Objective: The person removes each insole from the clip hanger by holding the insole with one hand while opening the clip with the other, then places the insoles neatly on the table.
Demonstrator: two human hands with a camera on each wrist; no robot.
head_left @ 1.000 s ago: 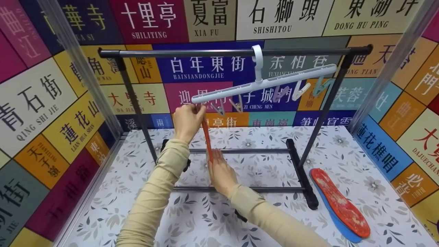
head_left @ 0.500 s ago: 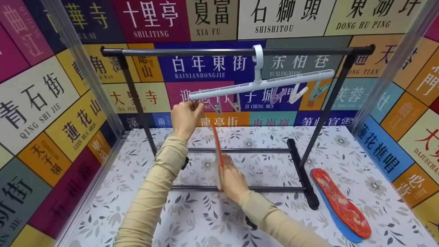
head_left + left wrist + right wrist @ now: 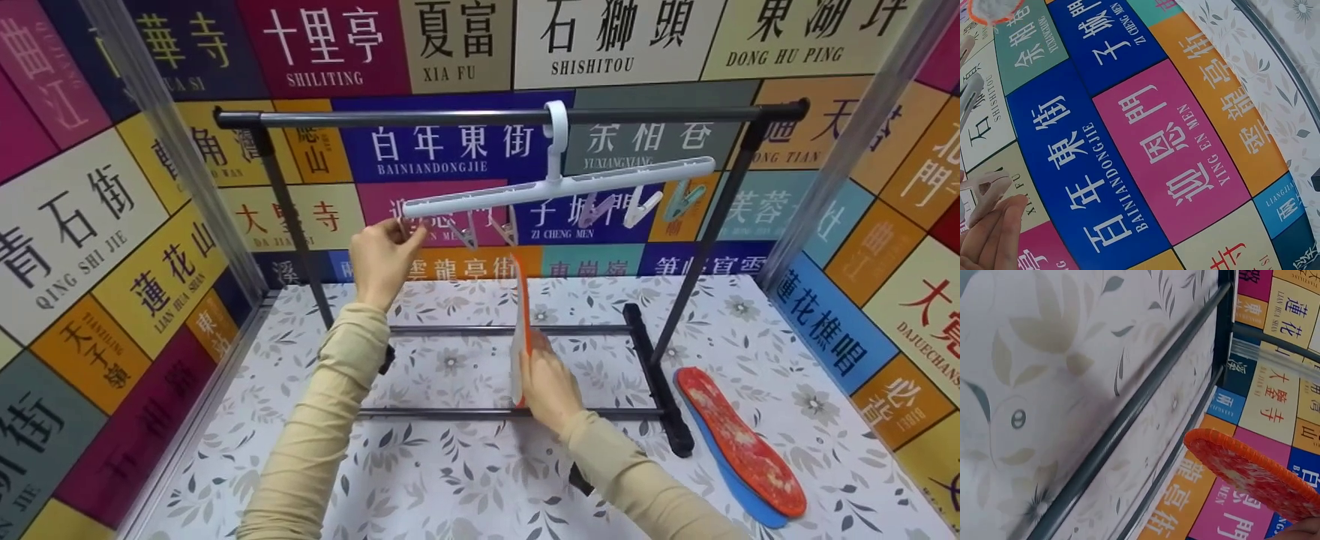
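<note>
A white clip hanger [image 3: 559,187] hangs by its hook from a dark rail, its left end lower than its right. My left hand [image 3: 384,259] is at that low end. In the left wrist view, its thumb and fingers [image 3: 996,233] pinch a pale clip [image 3: 985,188]. My right hand [image 3: 551,379] holds an insole [image 3: 523,315] upright below the hanger, edge-on to the head view. The right wrist view gives its red patterned face and orange rim, with fingertips at the lower right corner. The insole's top is apart from the left hand.
More clips hang under the bar, among them a purple clip [image 3: 596,210], a white clip [image 3: 643,208] and a teal clip [image 3: 684,198]. The dark rack [image 3: 652,360] stands on a floral cloth. A red insole [image 3: 739,442] with blue beneath lies to its right.
My right hand has drawn the insole down and to the right, away from the left hand. The left hand has shifted slightly left, and the hanger tilts less than before.
</note>
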